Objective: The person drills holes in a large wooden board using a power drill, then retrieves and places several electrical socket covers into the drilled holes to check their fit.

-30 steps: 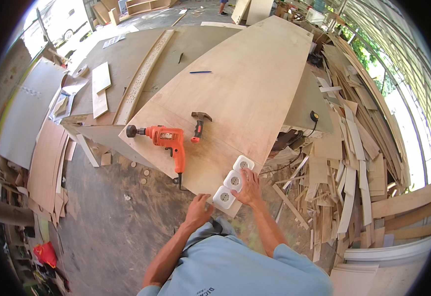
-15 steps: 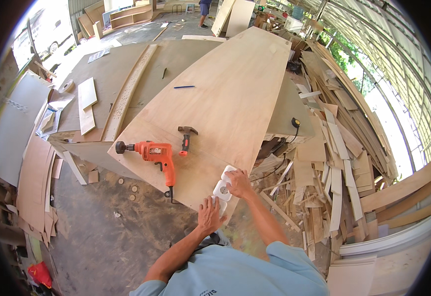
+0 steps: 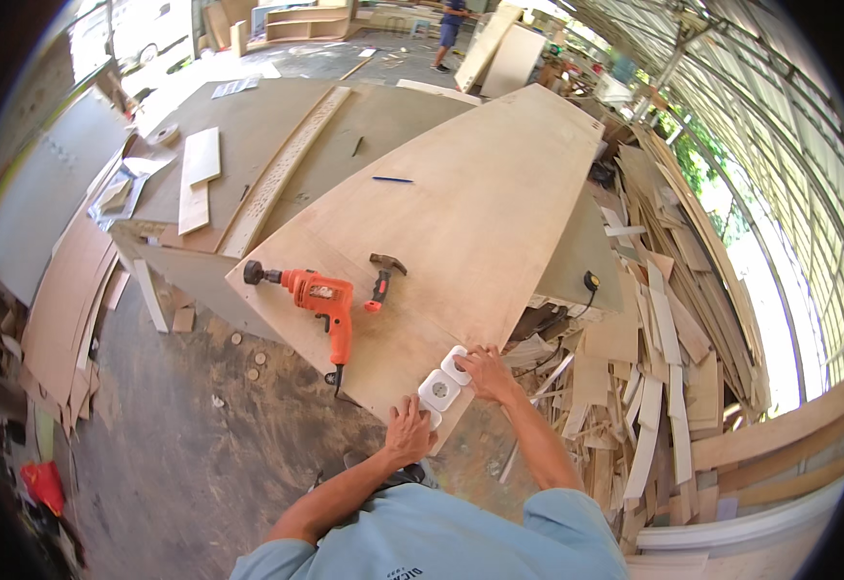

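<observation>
A white plastic strip of square socket frames lies on the near corner of a large plywood sheet. My left hand presses on its near end at the sheet's edge. My right hand rests on its far end, fingers curled over the rim. An orange power drill lies on the plywood to the left, its cord hanging off the edge. A hammer with a red handle lies just beyond the drill.
A blue pen lies farther up the sheet. A heap of wood offcuts fills the right side. Grey boards and planks lie to the left. A person stands far off at the back. Round wood plugs dot the dusty floor.
The view has shifted, so the sheet sits lower and nearer. Both hands stay on the white socket strip, which has turned slightly at the corner.
</observation>
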